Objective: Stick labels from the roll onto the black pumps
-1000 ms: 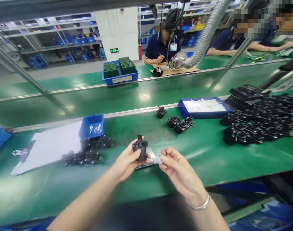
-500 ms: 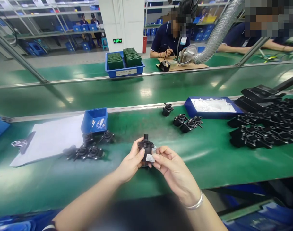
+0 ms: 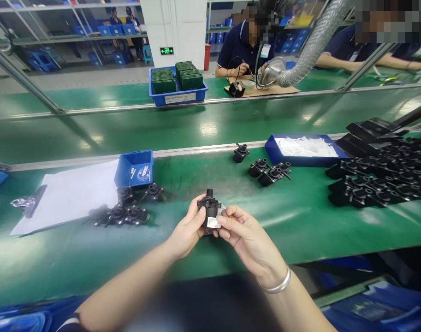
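A small black pump (image 3: 209,203) is upright in my left hand (image 3: 187,230), whose thumb and fingers wrap round its left side. On the front of its body lies a white label (image 3: 213,222), printed with tiny text. My right hand (image 3: 246,237) pinches the label's right edge between thumb and fingers, close against the pump. A clear or whitish piece shows behind the right fingertips, too small to make out. Left of my hands stand several similar pumps (image 3: 132,214). Several more pumps (image 3: 270,173) stand beyond my hands to the right.
A blue bin (image 3: 134,182) with small white parts stands by a clipboard with paper (image 3: 68,196). To the right are a blue tray (image 3: 302,161) of white slips and many crowded pumps (image 3: 379,184). Across the bench, a co-worker (image 3: 238,50) sits near a duct (image 3: 300,60) and a circuit-board bin (image 3: 179,97).
The label now sits flatter against the pump's front, with my right fingers still at its edge. The whole view has shifted slightly; both hands keep their hold.
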A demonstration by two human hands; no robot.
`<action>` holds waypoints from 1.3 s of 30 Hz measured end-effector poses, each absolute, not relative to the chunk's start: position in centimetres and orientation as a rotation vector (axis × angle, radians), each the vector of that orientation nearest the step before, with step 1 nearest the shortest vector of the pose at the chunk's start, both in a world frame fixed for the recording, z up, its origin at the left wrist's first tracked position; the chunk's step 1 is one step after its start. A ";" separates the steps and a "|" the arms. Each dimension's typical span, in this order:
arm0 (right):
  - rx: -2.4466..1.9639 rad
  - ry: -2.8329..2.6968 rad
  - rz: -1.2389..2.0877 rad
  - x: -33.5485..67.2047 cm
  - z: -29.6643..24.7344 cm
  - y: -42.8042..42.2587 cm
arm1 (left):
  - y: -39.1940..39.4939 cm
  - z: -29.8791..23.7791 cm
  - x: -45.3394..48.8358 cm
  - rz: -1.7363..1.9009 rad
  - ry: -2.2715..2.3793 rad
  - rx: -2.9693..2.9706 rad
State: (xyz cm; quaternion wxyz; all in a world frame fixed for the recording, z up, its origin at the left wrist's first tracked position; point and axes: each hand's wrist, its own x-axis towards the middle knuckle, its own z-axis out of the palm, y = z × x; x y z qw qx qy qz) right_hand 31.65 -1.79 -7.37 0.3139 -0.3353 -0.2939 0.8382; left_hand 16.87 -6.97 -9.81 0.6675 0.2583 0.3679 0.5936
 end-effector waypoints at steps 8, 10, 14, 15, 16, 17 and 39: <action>-0.897 -0.761 2.207 31.6 -7.4 -1.8 | -7.1 -9.7 16.9 1.338 0.846 0.566; -0.894 -0.763 2.211 31.5 -7.4 -1.8 | -7.1 -9.8 16.9 1.336 0.853 0.560; -0.900 -0.763 2.214 31.5 -7.3 -1.8 | -7.1 -9.9 16.8 1.337 0.861 0.556; -0.901 -0.762 2.214 31.5 -7.2 -1.8 | -7.1 -9.9 16.8 1.335 0.860 0.559; -0.902 -0.761 2.215 31.5 -7.2 -1.8 | -7.1 -9.9 16.8 1.333 0.858 0.562; -0.903 -0.762 2.216 31.5 -7.2 -1.8 | -7.1 -9.9 16.8 1.330 0.856 0.566; -0.884 -0.755 2.231 31.7 -7.4 -1.7 | -7.3 -9.6 16.8 1.282 0.886 0.657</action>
